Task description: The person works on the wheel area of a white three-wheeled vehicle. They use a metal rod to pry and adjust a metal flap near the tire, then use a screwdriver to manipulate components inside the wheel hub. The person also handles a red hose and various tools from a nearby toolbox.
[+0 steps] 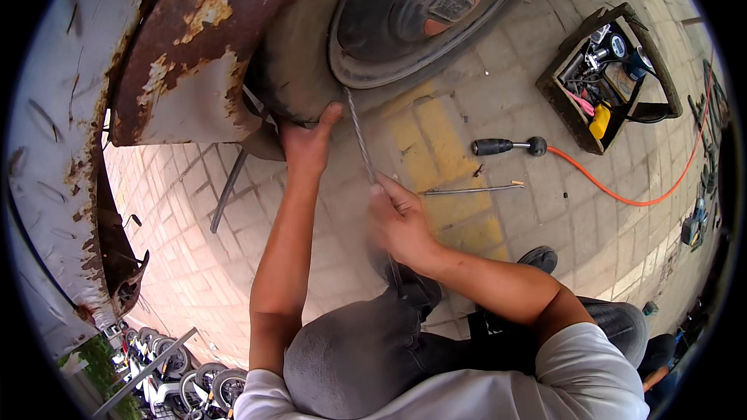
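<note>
My left hand (307, 140) grips the lower edge of a worn black tire (292, 54), its thumb stretched along the rubber and its other fingers hidden behind. A dark, dirty wheel rim (342, 68) sits in that tire. My right hand (401, 222) is closed around a long twisted metal rod (358, 128), slightly smeared by motion. The rod's upper tip meets the rim's lower edge, a little right of my left thumb. Its other end runs down past my fist toward my knee.
A rusty fender (187, 54) hangs at the upper left. On the paving lie a thin metal rod (475, 188) and a black-handled air tool (506, 146) on an orange hose (615, 194). A toolbox (576, 117) holds gauges and tools. Parked motorbikes (179, 381) show at lower left.
</note>
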A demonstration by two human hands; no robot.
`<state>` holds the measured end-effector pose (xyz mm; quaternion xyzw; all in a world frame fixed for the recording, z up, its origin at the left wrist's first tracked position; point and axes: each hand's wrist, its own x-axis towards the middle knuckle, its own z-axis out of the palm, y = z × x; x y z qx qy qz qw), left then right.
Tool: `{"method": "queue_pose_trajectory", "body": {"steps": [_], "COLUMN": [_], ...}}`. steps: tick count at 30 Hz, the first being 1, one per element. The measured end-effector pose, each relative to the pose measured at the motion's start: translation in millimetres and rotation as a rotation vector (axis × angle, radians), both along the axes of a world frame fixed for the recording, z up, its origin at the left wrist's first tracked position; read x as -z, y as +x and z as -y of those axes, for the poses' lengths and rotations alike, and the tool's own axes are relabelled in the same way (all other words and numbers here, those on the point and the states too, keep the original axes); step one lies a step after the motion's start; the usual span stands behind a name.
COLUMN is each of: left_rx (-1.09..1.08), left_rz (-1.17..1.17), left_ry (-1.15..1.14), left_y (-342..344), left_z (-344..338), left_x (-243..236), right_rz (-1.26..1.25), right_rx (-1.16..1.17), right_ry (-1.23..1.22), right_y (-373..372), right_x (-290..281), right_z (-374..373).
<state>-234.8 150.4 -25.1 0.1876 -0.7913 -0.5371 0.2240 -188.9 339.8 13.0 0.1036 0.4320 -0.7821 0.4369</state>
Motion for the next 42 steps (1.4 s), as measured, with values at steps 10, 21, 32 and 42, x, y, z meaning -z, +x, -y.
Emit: {"method": "queue_pose_trajectory", "body": {"steps": [10,21,32,42], "left_rx": [0.216,-0.042,0.017,0.128], "left_rz": [0.899,0.328,0.208,0.11], "left_ry": [0.044,-1.155,-1.193,-1.357], "left_y": [210,195,155,128], "left_z": [-14,79,155,201], "left_x": [-61,-38,-23,-44], "right_rz": [0.144,-0.267,-1.247,-1.569], "right_rx": [0.353,-0.043,-0.598,-0.897], "right_ry": [-0.266,-0.239,1.01,1.136], "right_y": [36,1,-53,-40], "right_x": [33,47,170,188], "right_z": [105,95,-88,-144]}}
